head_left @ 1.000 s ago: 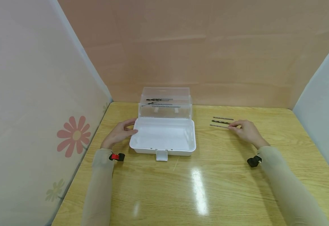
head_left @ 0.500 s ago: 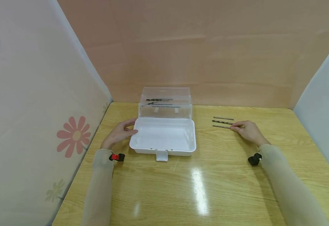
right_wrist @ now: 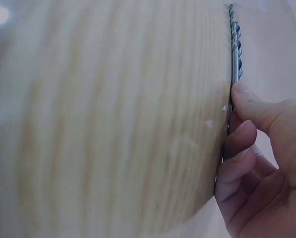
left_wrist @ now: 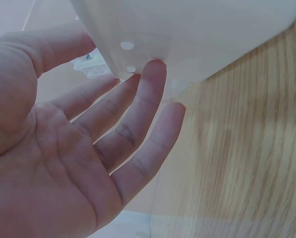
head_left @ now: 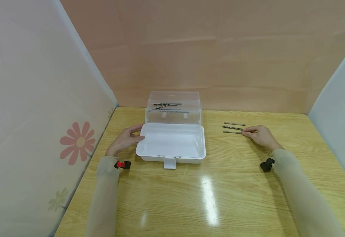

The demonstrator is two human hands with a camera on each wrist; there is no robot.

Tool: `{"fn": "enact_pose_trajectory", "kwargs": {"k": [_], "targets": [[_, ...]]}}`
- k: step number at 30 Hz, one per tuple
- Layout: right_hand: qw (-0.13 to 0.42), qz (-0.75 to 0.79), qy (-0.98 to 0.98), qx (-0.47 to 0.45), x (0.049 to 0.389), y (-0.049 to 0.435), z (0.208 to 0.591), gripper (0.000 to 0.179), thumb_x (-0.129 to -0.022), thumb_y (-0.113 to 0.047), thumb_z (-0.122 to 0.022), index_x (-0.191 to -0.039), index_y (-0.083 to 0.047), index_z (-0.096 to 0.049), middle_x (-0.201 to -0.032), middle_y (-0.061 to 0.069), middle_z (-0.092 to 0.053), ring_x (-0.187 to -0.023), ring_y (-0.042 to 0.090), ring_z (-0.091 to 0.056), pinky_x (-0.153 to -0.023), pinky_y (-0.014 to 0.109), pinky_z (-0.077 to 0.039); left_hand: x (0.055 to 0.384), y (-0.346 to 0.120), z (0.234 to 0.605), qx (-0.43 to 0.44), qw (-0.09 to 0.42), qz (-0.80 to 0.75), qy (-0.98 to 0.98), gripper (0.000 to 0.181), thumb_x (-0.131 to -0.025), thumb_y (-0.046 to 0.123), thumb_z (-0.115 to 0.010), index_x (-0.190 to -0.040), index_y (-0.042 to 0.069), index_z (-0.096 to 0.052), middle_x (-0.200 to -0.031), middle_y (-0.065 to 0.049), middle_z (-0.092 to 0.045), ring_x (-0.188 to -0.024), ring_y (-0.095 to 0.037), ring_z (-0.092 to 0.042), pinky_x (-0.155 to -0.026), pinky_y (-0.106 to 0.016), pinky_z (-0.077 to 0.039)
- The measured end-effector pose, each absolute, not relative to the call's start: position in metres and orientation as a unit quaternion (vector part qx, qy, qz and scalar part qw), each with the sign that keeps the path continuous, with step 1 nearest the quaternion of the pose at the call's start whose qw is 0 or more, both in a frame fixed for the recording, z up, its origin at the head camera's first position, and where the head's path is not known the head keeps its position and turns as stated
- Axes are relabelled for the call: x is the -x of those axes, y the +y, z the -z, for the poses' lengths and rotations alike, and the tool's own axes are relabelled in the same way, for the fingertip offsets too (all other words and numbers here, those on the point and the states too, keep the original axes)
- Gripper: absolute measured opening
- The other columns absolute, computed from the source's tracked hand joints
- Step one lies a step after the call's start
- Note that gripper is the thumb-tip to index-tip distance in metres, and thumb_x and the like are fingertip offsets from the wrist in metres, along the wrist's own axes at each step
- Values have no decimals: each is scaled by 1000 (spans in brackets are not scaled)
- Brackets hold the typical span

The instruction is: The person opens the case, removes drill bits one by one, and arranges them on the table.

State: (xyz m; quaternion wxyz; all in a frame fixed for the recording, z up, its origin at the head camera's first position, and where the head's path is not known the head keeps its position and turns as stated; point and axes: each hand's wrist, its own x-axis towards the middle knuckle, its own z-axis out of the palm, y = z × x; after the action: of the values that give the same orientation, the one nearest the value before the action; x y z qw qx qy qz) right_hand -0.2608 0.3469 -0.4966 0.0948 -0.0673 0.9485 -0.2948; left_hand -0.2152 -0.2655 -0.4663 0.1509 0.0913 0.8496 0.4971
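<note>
A white plastic storage box stands with its clear lid raised. My left hand holds its left side, thumb over the rim and fingers against the outer wall in the left wrist view. Off to the right, three drill bits lie roughly parallel: a back bit, a thicker middle bit and a front bit. My right hand pinches the right end of the front drill bit between thumb and fingers, low at the table.
Several more drill bits lie in the translucent trays behind the box's base. A latch hangs at the box's front. The wooden table meets a wall sheet at the back and patterned sheets at both sides.
My right hand has slid the front drill bit slightly to the right, so its left end sits closer in line with the others. My left hand and the box have stayed still.
</note>
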Motion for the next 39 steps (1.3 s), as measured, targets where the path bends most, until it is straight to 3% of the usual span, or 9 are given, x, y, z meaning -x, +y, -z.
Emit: {"fn": "enact_pose_trajectory", "kwargs": {"k": [15,39], "targets": [[89,305,947,54,262,348,499,57,-108,-51,-59,-136,-3,-72,-148,33,-59,-140,55,-50,-113,73,-39,215,-266,466,-78,152,-503,847,70,-106,27,-69,-168,22,-37,-170,-13,-40,-137,-41,-58,-109,-55,-54],[88,337,937,38,255,348,498,58,-108,-51,-60,-139,-4,-71,-150,31,-58,-141,52,-50,-114,69,-40,217,-263,463,-81,157,-503,846,72,-106,29,-69,-168,17,-36,-171,-15,-39,-141,-44,-56,-113,-58,-51]]}}
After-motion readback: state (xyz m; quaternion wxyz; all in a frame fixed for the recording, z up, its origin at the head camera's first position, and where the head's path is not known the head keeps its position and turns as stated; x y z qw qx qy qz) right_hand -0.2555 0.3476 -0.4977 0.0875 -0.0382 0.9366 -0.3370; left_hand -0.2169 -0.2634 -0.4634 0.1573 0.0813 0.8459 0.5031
